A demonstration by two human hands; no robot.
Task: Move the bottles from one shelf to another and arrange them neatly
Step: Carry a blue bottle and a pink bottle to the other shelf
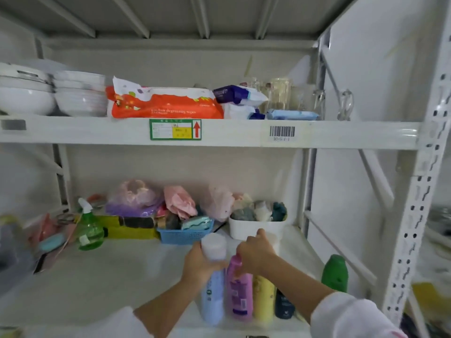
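White metal shelving (219, 284) fills our view; our left hand (199, 263) grips the pale blue white-capped bottle (212, 286), our right hand (256, 252) curls around the yellow bottle (263, 296), purple bottle (240, 293) between.

Upper shelf, left: stacked white bowls (80, 100) beside a white pot (24, 92).
Upper shelf, middle: orange wipes pack (166, 107), lying flat.
Upper shelf, right: clear glass jars (280, 93) behind a blue packet (291, 115).
Lower shelf, left: green spray bottle (89, 230), upright.
Lower shelf, back: blue basket (184, 235) beside a white bin (256, 229) of cloths.
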